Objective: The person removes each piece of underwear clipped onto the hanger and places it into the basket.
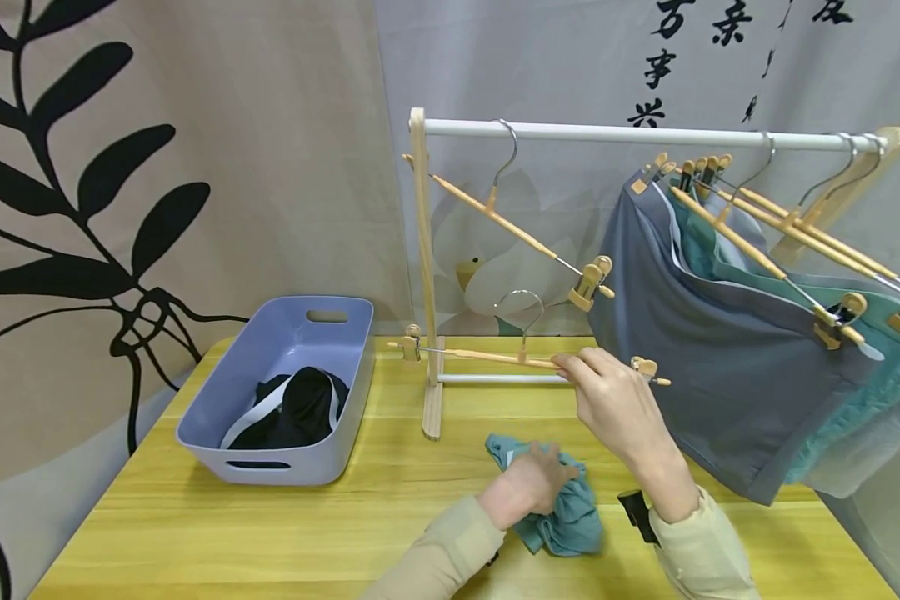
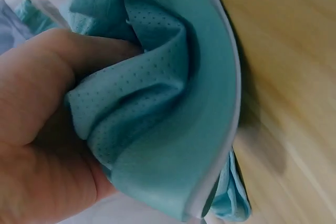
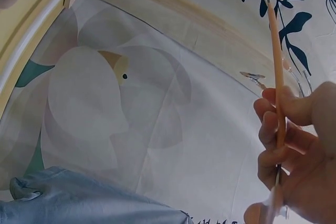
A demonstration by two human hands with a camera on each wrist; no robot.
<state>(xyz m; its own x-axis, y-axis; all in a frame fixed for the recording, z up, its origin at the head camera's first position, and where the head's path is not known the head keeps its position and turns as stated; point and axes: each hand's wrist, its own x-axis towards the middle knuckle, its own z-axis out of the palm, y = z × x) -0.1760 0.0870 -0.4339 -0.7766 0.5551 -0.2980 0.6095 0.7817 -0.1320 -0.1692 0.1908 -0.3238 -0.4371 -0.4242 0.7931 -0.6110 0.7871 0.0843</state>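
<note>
The left hand, thumb and fingers pinched on a fold of the teal cloth, is at the near middle of the table. Just beyond and to the right, the right hand has its fingers curled around a clip hanger in front of the rack. To the left sits a basket holding black clothing; gray shorts hang at right.
</note>
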